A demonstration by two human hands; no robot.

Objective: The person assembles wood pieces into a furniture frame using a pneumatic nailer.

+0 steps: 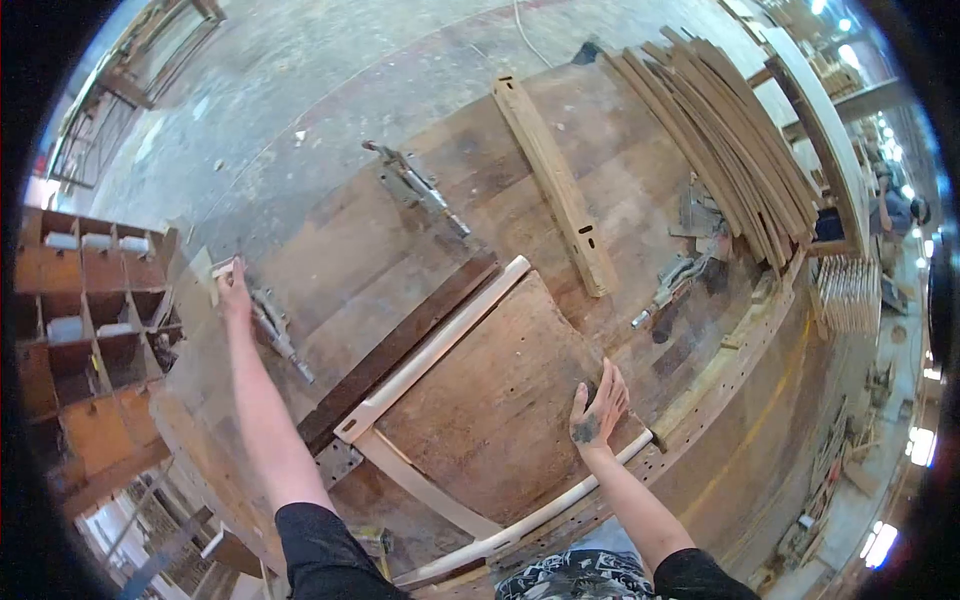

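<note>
My left hand [234, 292] reaches to the far left side of the worktable, its fingers closed around a small pale piece [221, 270] that looks like wood. Just beside it lies a metal toggle clamp [282, 336]. My right hand [598, 408] has its fingers stretched out at the right edge of a brown board [480, 390]; firm contact cannot be made out. Around the board lies a partial wooden frame: a pale upper rail [440, 345], a flat slat [425, 488] on the left and a rounded lower rail [545, 512]. A dark wooden strip [400, 350] runs along the upper rail.
More toggle clamps [418, 188] sit at the back and right [672, 288]. A slotted wooden post [555, 185] lies across the table [330, 240]. Stacked slats [715, 140] stand at the back right. A compartment shelf [90, 300] borders the left side.
</note>
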